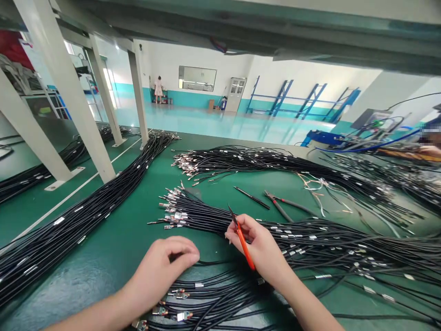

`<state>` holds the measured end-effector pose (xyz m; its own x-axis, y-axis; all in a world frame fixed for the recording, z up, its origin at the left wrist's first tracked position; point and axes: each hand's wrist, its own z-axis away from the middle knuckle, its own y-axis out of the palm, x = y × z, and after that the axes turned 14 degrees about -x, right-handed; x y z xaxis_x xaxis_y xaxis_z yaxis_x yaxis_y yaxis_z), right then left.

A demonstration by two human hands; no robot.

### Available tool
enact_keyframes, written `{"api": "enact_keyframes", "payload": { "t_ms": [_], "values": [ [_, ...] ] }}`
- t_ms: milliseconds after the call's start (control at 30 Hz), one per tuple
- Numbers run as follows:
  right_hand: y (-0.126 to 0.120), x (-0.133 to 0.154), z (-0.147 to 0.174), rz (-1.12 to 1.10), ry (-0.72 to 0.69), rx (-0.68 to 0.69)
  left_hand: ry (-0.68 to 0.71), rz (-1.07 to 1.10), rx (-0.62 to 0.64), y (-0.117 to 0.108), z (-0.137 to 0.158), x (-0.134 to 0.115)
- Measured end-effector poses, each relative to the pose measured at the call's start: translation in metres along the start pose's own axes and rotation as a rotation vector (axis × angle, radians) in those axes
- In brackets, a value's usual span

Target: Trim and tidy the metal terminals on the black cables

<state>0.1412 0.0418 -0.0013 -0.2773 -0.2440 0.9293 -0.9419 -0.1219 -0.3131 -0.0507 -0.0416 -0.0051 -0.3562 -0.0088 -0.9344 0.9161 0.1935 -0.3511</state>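
Note:
My left hand (168, 262) is closed in a pinch at the lower middle. From its fingertips a thin black cable (215, 263) runs to the right; the end is hidden by the fingers. In my right hand (257, 243) sits an orange-handled tool (245, 246) with a dark pointed tip, and I cannot make out its exact kind. Just behind that hand lies a bundle of black cables (203, 214) with metal terminals at the left ends. More black cables (220, 294) with terminals and white labels spread out below both hands.
Red-and-black pliers (279, 207) and a black pen-like stick (251, 197) rest on the green table (138, 216). Further cable bundles lie left (113, 197) and behind (241, 158). White posts (77, 101) stand at left. At the right edge, part of another person (430, 149) shows.

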Motion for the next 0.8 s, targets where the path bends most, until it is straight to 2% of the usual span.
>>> {"api": "enact_keyframes", "payload": {
  "t_ms": [100, 200, 333, 467, 633, 700, 800],
  "values": [
    [0.001, 0.005, 0.004, -0.084, 0.061, -0.028, -0.145, 0.216, 0.019, 0.013, -0.022, -0.01],
    [-0.002, 0.008, 0.005, -0.192, 0.099, -0.084, -0.119, 0.299, 0.044, 0.034, -0.034, -0.018],
    [-0.006, 0.008, 0.004, -0.286, 0.099, -0.11, -0.065, 0.261, 0.085, 0.054, -0.035, -0.02],
    [-0.003, 0.009, 0.004, -0.299, 0.11, -0.125, -0.059, 0.249, 0.114, 0.056, -0.035, -0.019],
    [-0.002, 0.01, 0.005, -0.279, 0.136, -0.173, -0.172, 0.363, 0.083, 0.057, -0.036, -0.016],
    [-0.003, 0.011, 0.004, -0.278, 0.154, -0.185, -0.128, 0.368, 0.033, 0.057, -0.035, -0.014],
    [-0.005, 0.011, 0.005, -0.271, 0.164, -0.194, 0.001, 0.263, -0.042, 0.057, -0.033, -0.014]
  ]
}}
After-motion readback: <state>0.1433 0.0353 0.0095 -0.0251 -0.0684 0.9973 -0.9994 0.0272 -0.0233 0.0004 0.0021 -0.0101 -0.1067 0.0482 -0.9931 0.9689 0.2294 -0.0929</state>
